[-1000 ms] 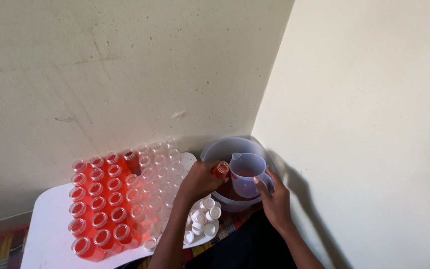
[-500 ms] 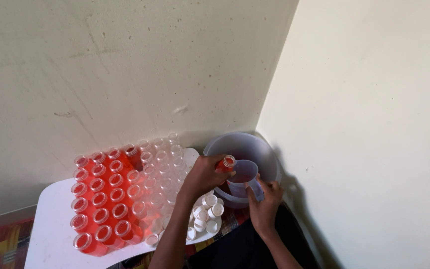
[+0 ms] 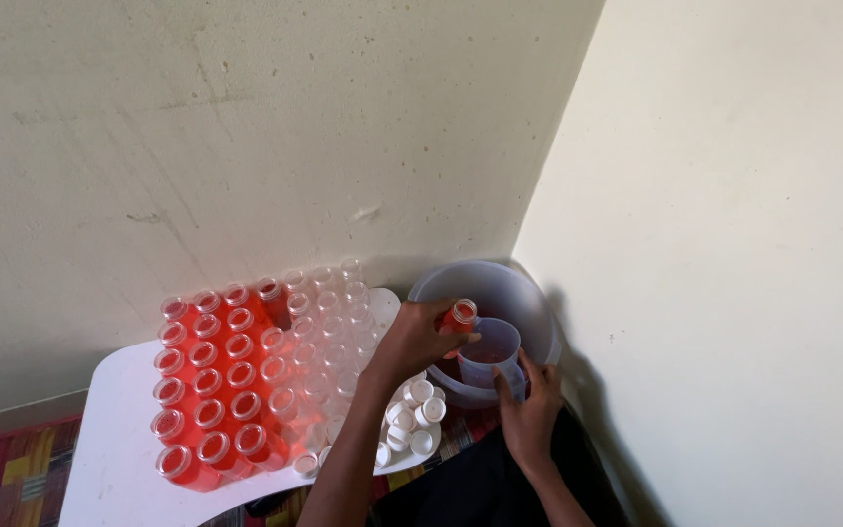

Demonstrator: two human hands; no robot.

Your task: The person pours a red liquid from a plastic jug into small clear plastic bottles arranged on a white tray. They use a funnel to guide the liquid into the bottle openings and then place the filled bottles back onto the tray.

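My left hand [image 3: 414,340] holds a small bottle [image 3: 460,315] filled with red liquid, just over the rim of a large translucent bucket [image 3: 529,303]. My right hand [image 3: 531,408] grips the handle of a clear measuring jug [image 3: 490,353] that holds red liquid and sits low inside the bucket, right beside the bottle. The bottle has no cap on.
A white table [image 3: 109,459] carries rows of red-filled bottles [image 3: 212,376] on the left and empty clear bottles [image 3: 329,327] to their right. White caps [image 3: 410,420] lie loose near its right edge. Walls meet in a corner behind the bucket. A patterned cloth [image 3: 2,478] shows lower left.
The jug has gone down from above the bucket's rim into the bucket, and my right hand went down with it. My left hand still holds the bottle beside the jug.
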